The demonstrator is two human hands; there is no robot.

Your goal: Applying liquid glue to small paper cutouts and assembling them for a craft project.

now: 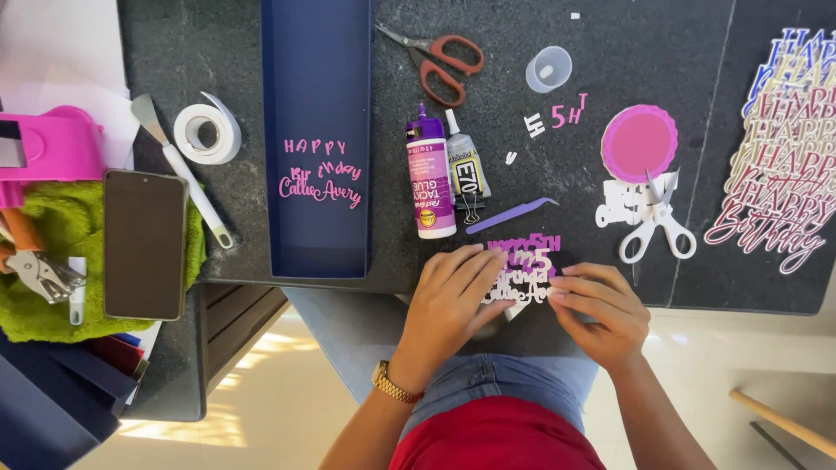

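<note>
Hands: two, left hand (451, 296) and right hand (601, 312)
Scissors: two; red-handled scissors (440, 59); white scissors (657, 222)
Glue containers: two; glue bottle (430, 178); glue tube (466, 165)
Tape rolls: one; white tape roll (207, 132)
Phones: one; phone (144, 244)
</note>
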